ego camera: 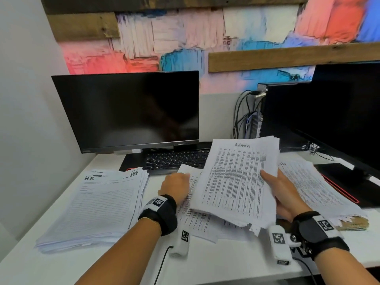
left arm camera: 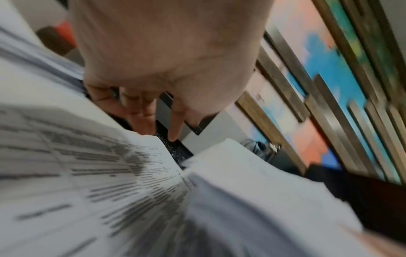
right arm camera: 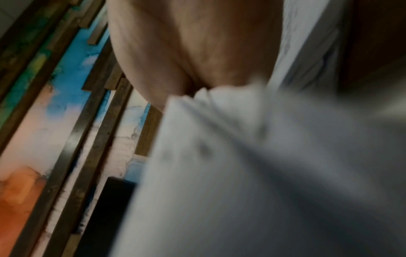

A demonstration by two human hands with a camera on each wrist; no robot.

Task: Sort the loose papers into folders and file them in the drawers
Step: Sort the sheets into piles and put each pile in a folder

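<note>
My right hand (ego camera: 285, 194) grips a thick stack of printed papers headed "Admin" (ego camera: 236, 177) by its right edge, thumb on top, and holds it tilted above the desk. The right wrist view shows only the palm (right arm camera: 193, 43) and blurred white paper (right arm camera: 241, 173). My left hand (ego camera: 176, 185) reaches down beside that stack, its straight fingers (left arm camera: 142, 120) touching the far edge of loose printed sheets (ego camera: 191, 219) that lie in the middle. A tall pile marked "H.R." (ego camera: 96, 202) sits at the left. Another pile (ego camera: 312, 186) lies at the right on brown folders (ego camera: 353, 224).
A black monitor (ego camera: 127, 110) and keyboard (ego camera: 176, 159) stand behind the papers on the white desk (ego camera: 216, 262). A second monitor (ego camera: 339, 112) and a red-edged mat (ego camera: 349, 182) fill the right side. Cables (ego camera: 240, 116) hang at the back wall. No drawers are in view.
</note>
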